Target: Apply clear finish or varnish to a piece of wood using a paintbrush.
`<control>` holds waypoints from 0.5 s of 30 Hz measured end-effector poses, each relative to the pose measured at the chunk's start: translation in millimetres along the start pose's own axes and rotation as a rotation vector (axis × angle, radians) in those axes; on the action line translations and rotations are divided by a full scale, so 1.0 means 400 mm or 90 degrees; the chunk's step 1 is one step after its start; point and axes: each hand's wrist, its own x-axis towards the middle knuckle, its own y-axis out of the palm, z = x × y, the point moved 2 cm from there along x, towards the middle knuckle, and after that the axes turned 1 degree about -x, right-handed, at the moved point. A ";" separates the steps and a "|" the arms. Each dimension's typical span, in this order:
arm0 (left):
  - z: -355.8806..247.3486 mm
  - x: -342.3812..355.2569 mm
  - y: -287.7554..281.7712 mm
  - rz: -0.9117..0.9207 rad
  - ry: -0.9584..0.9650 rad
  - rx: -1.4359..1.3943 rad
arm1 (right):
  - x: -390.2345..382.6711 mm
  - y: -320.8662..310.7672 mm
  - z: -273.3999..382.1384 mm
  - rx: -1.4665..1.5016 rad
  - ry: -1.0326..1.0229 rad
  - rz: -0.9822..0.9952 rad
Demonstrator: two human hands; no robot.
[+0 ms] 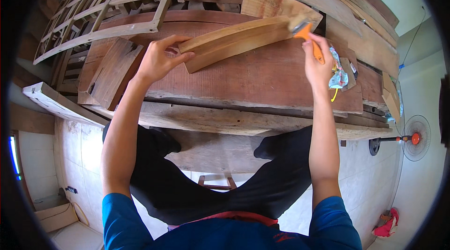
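Note:
A long wooden board point(239, 44) stands on its edge across the reddish-brown bench top point(253, 79), running from near left to far right. At its left end, the thumb and fingers of my left hand point(159, 60) are closed around the end of the wood. My right hand point(318, 55) is wrapped round the orange handle of a paintbrush point(304, 30). Its pale bristles, slightly blurred, are at the board's far right end. Behind that end lies a lighter flat plank point(272, 3).
A wooden lattice frame point(126, 28) lies at the far left, and a short dark plank point(115, 71) sits nearer. A patterned light-blue packet point(338, 75) is beside my right wrist. On the right stands a fan point(415, 138); a red cloth point(386, 223) lies on the floor.

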 end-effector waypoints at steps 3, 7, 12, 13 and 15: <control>-0.006 0.008 0.007 0.019 0.002 0.040 | 0.004 -0.027 -0.023 -0.075 0.025 -0.006; 0.009 0.003 0.006 0.005 -0.031 0.052 | -0.060 0.071 0.064 -0.033 -0.077 0.090; 0.028 0.001 0.015 0.004 -0.069 0.028 | -0.183 0.182 0.239 0.230 -0.116 0.285; 0.030 -0.003 0.017 0.006 -0.064 0.022 | -0.197 0.192 0.265 0.224 -0.156 0.296; 0.032 -0.004 0.018 0.009 -0.060 0.016 | -0.194 0.187 0.283 0.219 -0.195 0.310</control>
